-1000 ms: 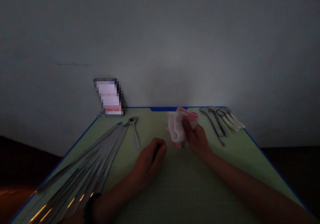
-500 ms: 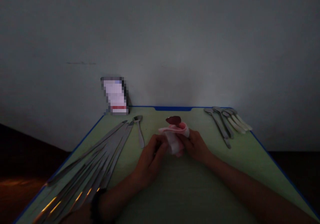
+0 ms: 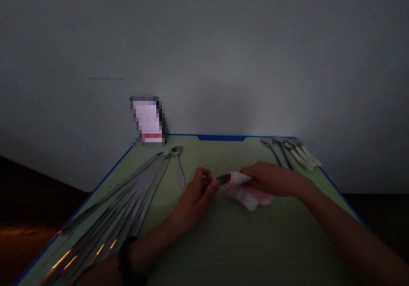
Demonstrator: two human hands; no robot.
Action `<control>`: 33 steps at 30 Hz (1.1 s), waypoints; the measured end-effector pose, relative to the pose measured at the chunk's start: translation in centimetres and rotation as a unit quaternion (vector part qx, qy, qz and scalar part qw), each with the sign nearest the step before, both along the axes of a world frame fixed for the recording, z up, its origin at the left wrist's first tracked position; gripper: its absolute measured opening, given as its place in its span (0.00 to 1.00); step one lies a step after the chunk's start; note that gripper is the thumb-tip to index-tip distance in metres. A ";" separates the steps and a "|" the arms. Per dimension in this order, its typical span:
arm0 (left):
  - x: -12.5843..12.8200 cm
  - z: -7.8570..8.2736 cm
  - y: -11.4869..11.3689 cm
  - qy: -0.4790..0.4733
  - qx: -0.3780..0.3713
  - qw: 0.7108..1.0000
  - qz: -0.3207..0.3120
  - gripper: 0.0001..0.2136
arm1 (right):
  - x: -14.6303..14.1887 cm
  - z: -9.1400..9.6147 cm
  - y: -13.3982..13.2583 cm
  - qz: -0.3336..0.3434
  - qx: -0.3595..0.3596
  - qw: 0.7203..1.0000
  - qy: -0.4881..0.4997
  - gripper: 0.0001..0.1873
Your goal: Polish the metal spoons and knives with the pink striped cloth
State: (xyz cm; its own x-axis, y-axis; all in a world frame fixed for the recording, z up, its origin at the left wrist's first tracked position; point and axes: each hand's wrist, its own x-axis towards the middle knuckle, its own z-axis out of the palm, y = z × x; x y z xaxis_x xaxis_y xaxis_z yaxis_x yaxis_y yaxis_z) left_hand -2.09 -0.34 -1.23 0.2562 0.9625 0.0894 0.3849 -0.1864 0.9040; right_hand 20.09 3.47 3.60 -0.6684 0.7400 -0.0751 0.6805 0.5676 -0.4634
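A dark metal spoon (image 3: 223,179) is held between my hands over the middle of the table, its far part covered by a pink and white cloth (image 3: 247,197). My left hand (image 3: 198,194) is closed, thumb and fingers pinching the bare end of the spoon. Around the cloth-covered part, my right hand (image 3: 271,178) is wrapped, with cloth hanging below its fingers. Which end of the spoon shows is hard to tell in the dim light.
Several long table knives (image 3: 128,201) fan out at left. A small spoon (image 3: 179,167) lies near their tips. Several spoons (image 3: 278,150) and white-handled cutlery (image 3: 302,155) lie at back right. A phone (image 3: 147,120) leans against the wall (image 3: 223,56) behind the blue-edged table (image 3: 204,243).
My right hand has moved right with the cloth, and the cloth now trails. The spoon has swung from standing up out of the cloth to lying sideways between my hands.
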 end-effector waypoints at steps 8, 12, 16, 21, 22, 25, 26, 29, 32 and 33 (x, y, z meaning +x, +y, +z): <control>0.2 0.3 0.0 0.123 0.053 0.988 -0.074 0.17 | 1.1 1.3 -0.2 0.089 -0.152 0.984 0.025 0.08; 0.1 0.2 0.3 0.150 0.034 0.987 -0.038 0.19 | 2.4 2.6 0.2 0.086 -0.191 0.975 -0.070 0.10; 0.1 0.2 0.3 0.158 0.018 0.986 -0.055 0.20 | 1.5 2.6 -0.1 0.077 -0.179 0.974 -0.114 0.12; 0.1 0.3 0.0 0.149 0.010 0.982 -0.113 0.19 | -1.0 1.1 -1.0 0.024 -0.180 0.977 -0.114 0.26; 0.1 0.3 -0.1 0.146 0.000 0.982 -0.117 0.19 | -1.2 0.9 -1.2 0.012 -0.172 0.977 -0.121 0.29; 0.1 0.2 -0.1 0.123 -0.038 0.983 -0.134 0.22 | -1.5 0.6 -1.2 0.020 -0.147 0.981 -0.127 0.30; 0.1 0.1 -0.1 0.116 -0.047 0.983 -0.138 0.22 | -1.4 0.5 -1.1 0.030 -0.143 0.981 -0.127 0.30; 0.0 -0.1 0.1 0.102 -0.056 0.986 -0.121 0.23 | -0.6 0.6 -0.4 0.055 -0.153 0.980 -0.118 0.26; 0.0 -0.2 0.2 0.073 -0.071 0.992 -0.080 0.22 | 1.0 1.1 0.5 0.056 -0.184 0.975 -0.109 0.24; 0.0 -0.2 0.2 0.061 -0.079 0.993 -0.068 0.22 | 1.6 1.4 0.7 0.057 -0.204 0.972 -0.103 0.24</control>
State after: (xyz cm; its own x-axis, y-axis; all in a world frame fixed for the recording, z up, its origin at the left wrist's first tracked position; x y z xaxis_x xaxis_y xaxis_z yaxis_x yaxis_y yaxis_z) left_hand -2.05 -0.11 -1.40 0.3848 0.9177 -0.0992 0.4747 -0.1046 0.8739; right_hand 21.67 4.21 4.97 -0.6833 0.5435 -0.4876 0.7268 0.4423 -0.5255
